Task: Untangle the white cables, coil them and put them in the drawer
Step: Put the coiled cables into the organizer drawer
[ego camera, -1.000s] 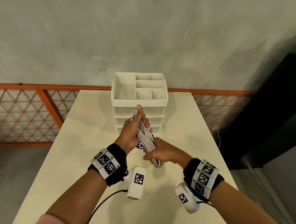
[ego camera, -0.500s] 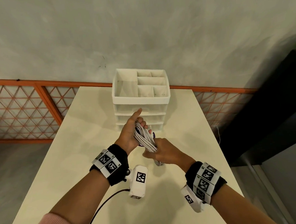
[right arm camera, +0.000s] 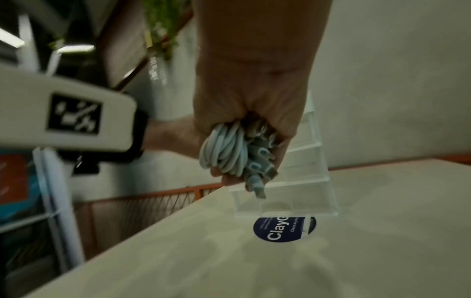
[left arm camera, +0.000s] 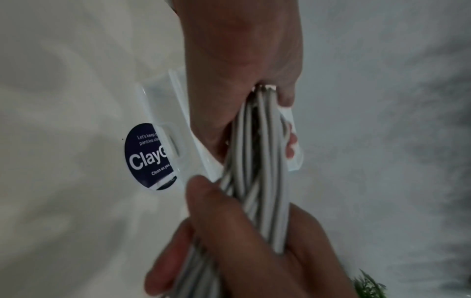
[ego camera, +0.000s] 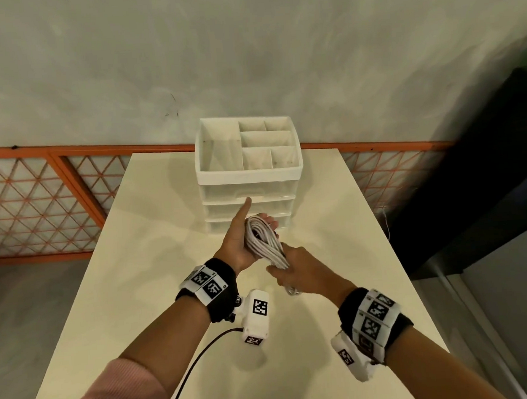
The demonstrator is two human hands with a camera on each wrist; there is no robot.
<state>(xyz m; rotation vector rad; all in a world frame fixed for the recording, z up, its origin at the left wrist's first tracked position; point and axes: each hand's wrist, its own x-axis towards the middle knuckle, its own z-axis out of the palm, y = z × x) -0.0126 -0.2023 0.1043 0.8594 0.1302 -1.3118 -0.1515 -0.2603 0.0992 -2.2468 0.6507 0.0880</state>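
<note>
Cables (ego camera: 263,242): we have the white bundle coiled into one long hank, held in the air over the table (ego camera: 153,237), just in front of the drawer unit (ego camera: 249,181). Both hands on it. Our left hand (ego camera: 238,244) wraps the upper end, fingers curled round the strands, thumb sticking straight up toward the drawers. Our right hand (ego camera: 303,272) is fisted round the lower end; a short loop hangs out below the fist. In the right wrist view the loop ends and a few flat connector tips (right arm camera: 257,181) poke out of the closed fist (right arm camera: 252,96). In the left wrist view the strands (left arm camera: 257,181) run tight and parallel between the two grips, slightly twisted.

Drawer unit sits at the far edge of the table against the wall: white, three clear drawers stacked, all look pushed in, open divided tray on top. Cables are not in any drawer yet.

A round dark-blue sticker (right arm camera: 282,228) lies on the table right at the foot of the unit, partly under its front edge. Orange lattice railing (ego camera: 34,201) runs behind the table. Marker-tagged wristbands on both wrists.
</note>
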